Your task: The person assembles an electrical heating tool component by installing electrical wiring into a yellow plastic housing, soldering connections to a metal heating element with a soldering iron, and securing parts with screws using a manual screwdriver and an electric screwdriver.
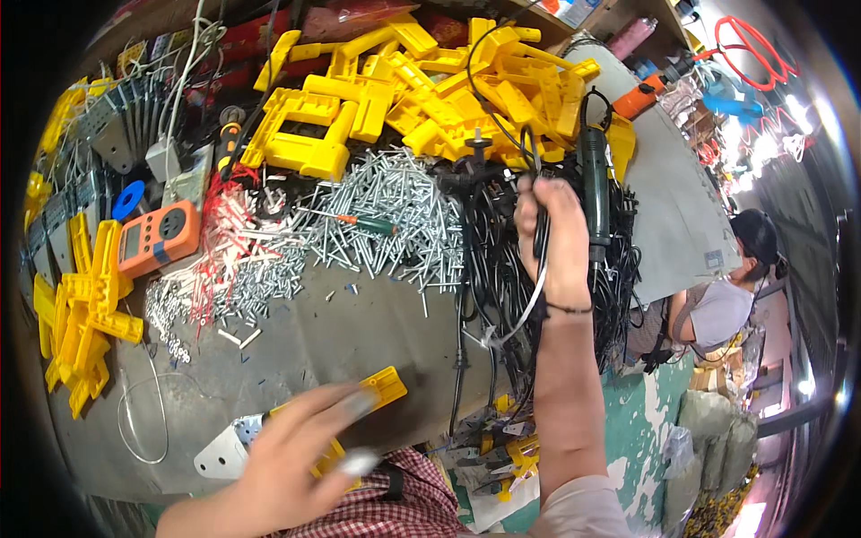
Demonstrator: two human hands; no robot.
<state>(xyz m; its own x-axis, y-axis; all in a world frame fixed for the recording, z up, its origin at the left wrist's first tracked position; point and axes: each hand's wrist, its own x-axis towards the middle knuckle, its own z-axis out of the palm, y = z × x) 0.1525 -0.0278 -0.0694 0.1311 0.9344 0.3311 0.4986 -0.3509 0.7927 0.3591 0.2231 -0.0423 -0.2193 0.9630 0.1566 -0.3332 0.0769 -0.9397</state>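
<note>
My left hand is closed over a yellow plastic handle near the front edge of the table; its fingers are slightly blurred. A holed grey metal plate sticks out from under this hand, beside the handle. Further right, my right hand is raised over a heap of black power cords, its fingers wrapped round a black cord. The cord's looped upper part rises above the fingers. Right beside that hand hangs a dark green electric screwdriver.
Yellow handle shells are piled at the back. Before them lie long screws, small white tubes and a green-handled screwdriver. An orange meter and metal plates are at left. Another person sits at far right.
</note>
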